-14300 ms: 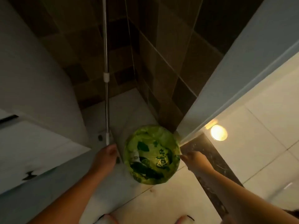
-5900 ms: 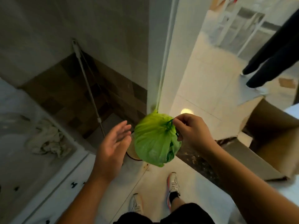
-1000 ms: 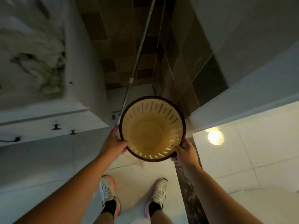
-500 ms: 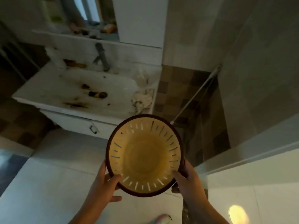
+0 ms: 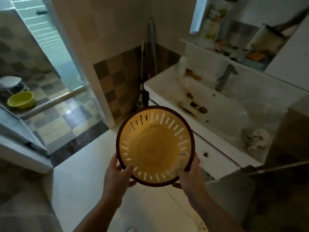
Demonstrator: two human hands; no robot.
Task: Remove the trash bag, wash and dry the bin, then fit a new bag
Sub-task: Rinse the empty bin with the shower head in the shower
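Note:
A round yellow bin (image 5: 155,146) with a dark brown rim and slotted walls is held up in front of me, its mouth facing the camera, with no bag inside. My left hand (image 5: 117,174) grips the lower left of the rim, thumb over the edge. My right hand (image 5: 189,174) grips the lower right of the rim the same way. The green trash bag is not in view.
A stained white sink (image 5: 217,104) with a grey tap (image 5: 224,77) stands to the right, a crumpled rag (image 5: 255,139) on its near corner. Mop poles (image 5: 143,72) lean in the corner. Behind a glass door at the left, a green basin (image 5: 20,99) lies on the tiled floor.
I have turned left with the bin in both hands; the sink has moved from the upper left to the right of the view, and the shower area has come into sight.

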